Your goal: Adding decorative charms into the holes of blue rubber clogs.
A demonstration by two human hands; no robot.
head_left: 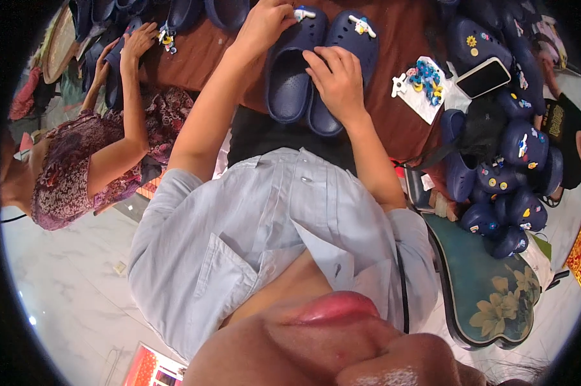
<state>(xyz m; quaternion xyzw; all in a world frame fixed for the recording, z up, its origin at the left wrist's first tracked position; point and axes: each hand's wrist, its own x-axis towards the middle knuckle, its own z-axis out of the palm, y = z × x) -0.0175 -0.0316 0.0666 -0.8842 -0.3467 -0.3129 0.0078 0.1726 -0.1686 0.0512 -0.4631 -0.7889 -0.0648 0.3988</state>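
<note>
A pair of navy clogs stands side by side before me, toes pointing away. My left hand (pixel 264 27) is at the outer front of the left clog (pixel 289 83). Its thumb and fingers close on a small white-and-blue shoe charm (pixel 304 13) at the toe. My right hand (pixel 338 80) lies over the right clog (pixel 326 122), its fingers apart and resting near the inner rim, with nothing visible in them. A white character charm (pixel 362 26) sits on the right clog's toe.
Loose coloured charms (pixel 425 80) lie on white paper right of the clogs, beside a phone (pixel 483 78). Decorated navy clogs (pixel 525 145) pile up at the right. A co-worker's hand (pixel 139 40) handles clogs at the left. A flower-patterned tabletop (pixel 490 302) stands lower right.
</note>
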